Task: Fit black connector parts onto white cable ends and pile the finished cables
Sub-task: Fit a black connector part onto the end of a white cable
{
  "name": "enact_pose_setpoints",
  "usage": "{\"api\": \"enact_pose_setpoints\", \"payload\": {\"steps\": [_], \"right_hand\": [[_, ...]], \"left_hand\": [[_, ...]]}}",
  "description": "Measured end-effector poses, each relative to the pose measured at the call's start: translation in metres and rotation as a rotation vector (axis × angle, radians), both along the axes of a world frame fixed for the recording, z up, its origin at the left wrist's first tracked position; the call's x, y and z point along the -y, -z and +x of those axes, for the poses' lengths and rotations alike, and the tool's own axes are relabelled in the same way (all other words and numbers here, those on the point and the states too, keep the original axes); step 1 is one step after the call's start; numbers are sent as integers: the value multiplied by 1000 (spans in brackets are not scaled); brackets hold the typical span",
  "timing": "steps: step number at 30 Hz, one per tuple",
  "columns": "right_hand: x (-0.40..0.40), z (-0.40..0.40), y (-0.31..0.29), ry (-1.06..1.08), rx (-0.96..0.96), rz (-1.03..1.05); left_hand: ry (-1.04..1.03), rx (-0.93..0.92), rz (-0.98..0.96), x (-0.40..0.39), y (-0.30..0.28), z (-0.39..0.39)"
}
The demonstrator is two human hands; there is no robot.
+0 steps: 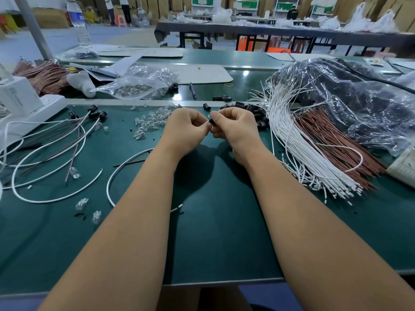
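Green bench mat [213, 232]; big bundle of white cables [298, 153] right, finished cables [56, 140] piled left, black connector heap [249, 111] far. Left hand [186, 129] and right hand [235, 129] together mid-table, pinching a small black connector [211, 121].

Water bottle [78, 23] back left, pen [192, 90] mid-table, yellow rubber band [228, 84] beside it, brown wire bundle [336, 142] right.

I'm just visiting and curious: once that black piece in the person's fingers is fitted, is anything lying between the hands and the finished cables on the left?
Only loose clear bulbs scattered on the green mat. They lie flat between the hands and the finished cables.
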State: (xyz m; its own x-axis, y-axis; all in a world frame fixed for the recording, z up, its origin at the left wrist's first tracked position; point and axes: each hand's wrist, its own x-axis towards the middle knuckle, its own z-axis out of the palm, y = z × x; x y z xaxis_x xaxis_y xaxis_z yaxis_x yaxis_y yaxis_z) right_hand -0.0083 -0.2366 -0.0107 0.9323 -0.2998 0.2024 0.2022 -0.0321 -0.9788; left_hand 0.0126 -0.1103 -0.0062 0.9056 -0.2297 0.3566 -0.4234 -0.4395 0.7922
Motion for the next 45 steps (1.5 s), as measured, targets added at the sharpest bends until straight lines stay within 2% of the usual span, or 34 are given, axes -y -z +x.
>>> {"api": "enact_pose_setpoints", "payload": {"steps": [10,24,45], "right_hand": [[1,2,0,58,-13,89],[3,0,2,-13,-29,-34],[2,2,1,12,-25,-25]], "left_hand": [[-41,42,36,1,4,3],[0,-43,-48,-4,1,-7],[41,-89,-125,0,1,-4]]}}
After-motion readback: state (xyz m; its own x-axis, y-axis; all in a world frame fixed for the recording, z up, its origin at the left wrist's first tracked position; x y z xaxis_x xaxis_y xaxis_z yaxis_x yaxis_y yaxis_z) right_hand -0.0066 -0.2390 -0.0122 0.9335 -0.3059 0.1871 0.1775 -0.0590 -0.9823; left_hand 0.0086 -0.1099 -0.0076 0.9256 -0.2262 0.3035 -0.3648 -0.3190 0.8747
